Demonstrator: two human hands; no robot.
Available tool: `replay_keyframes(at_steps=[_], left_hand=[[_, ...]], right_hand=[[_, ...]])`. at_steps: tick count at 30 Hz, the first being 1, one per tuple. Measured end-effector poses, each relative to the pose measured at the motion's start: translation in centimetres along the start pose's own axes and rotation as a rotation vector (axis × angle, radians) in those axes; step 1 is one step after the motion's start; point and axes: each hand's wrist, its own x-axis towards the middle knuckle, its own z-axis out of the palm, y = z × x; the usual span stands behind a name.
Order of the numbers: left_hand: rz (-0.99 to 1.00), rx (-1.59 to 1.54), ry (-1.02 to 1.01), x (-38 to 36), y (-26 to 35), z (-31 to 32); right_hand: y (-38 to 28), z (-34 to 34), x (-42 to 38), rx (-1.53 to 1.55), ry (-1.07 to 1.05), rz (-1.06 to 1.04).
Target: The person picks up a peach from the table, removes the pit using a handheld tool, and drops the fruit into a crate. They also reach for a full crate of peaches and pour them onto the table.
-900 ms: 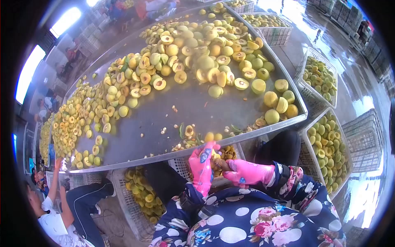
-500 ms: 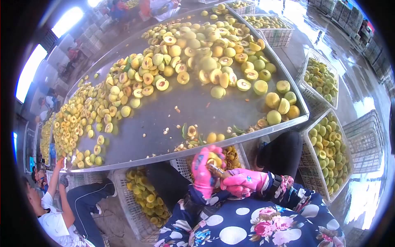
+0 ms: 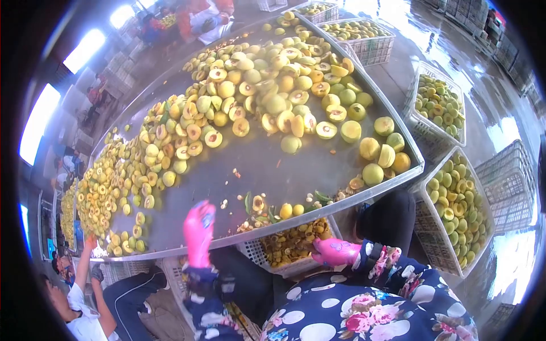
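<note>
My left hand (image 3: 199, 234), in a pink glove, is over the near edge of the metal table (image 3: 216, 196). Motion smears its fingers, so what they hold, if anything, does not show. My right hand (image 3: 336, 252), also gloved in pink, is closed in front of my body, beside a crate (image 3: 250, 245) of brownish fruit pieces (image 3: 296, 241). Whatever it grips is hidden. Yellow-green stone fruit, like peaches (image 3: 250, 85), spreads across the table, much of it halved with the cut faces showing. A pair of small yellow fruits (image 3: 292, 211) lies at the near rim among scraps and leaves.
Crates of fruit (image 3: 455, 210) stand on the wet floor to the right, beside a stack of crates (image 3: 506, 182). A co-worker in a white shirt (image 3: 85, 307) sits at the lower left, one arm reaching to the table. Another person (image 3: 205, 20) is across the table.
My hands were together around a yellow fruit, with a slim tool showing between them. They have parted: the left swung left over the table edge, while the right stayed low near the crate.
</note>
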Motion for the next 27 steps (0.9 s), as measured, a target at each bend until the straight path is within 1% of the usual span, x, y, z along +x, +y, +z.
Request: replay_keyframes(at_steps=[1,2,4,5,6,7,8,9,12,13,14,16,17,19,20,21,23,25,26,27], left_hand=[[0.090,-0.011,-0.075,2.0,1.7,2.8],[0.182,-0.023,-0.150,3.9,3.5,5.7],[0.131,0.101,-0.225,6.5,8.8,11.1],[0.128,0.094,-0.221,8.0,9.5,14.1],[0.125,0.086,-0.217,9.6,9.4,17.1],[0.143,0.229,-0.255,10.8,10.0,19.3],[0.162,0.372,-0.291,11.6,10.5,21.2],[0.272,0.655,-0.183,11.4,10.9,22.7],[0.248,0.617,-0.330,12.2,10.8,23.0],[0.245,0.299,-0.390,12.6,9.1,22.6],[0.055,-0.100,-0.561,12.8,7.0,21.7],[-0.339,-0.913,-0.831,11.2,6.3,18.3],[-0.379,-1.052,-0.854,9.6,6.5,16.7],[-0.457,-1.343,-0.893,5.2,9.0,12.9],[-0.529,-1.376,-0.835,3.6,9.2,12.0],[-0.598,-1.409,-0.778,2.0,9.2,11.3],[-0.734,-1.485,-0.671,-0.4,9.1,10.6],[-0.666,-1.439,-0.664,-2.5,8.2,10.4],[-0.631,-1.414,-0.663,-3.3,8.0,10.5],[-0.607,-1.364,-0.612,-4.1,8.6,10.4]], right_hand=[[-0.6,-0.8,-0.5,0.026,-0.034,0.014],[0.1,-0.5,-0.4,0.041,0.008,-0.001],[2.0,1.0,-0.1,0.070,0.094,-0.032],[2.1,0.8,-0.4,0.116,0.106,-0.031],[1.2,-0.2,-1.1,0.151,0.058,0.027],[0.3,-1.4,-1.7,0.183,-0.003,0.097],[-0.5,-2.4,-2.3,0.215,-0.064,0.165],[-1.0,-2.9,-2.9,0.183,-0.019,0.149],[0.7,-1.9,-2.6,0.240,-0.011,0.081],[0.6,-2.0,-2.8,0.323,-0.038,0.083],[0.3,-2.3,-3.2,0.478,-0.075,0.080],[-0.9,-3.7,-4.2,0.782,-0.158,0.069],[-1.7,-4.4,-4.8,1.013,-0.207,0.033],[-2.5,-4.9,-4.7,0.949,-0.138,-0.012],[-3.4,-5.4,-4.9,0.943,-0.099,-0.036],[-5.0,-6.4,-5.4,0.941,-0.072,0.010],[-5.9,-6.2,-5.0,0.800,0.035,-0.063],[-7.0,-6.3,-4.7,0.608,0.122,-0.106],[-7.7,-6.3,-4.8,0.564,0.151,-0.114],[-8.4,-6.3,-4.9,0.520,0.181,-0.123]])
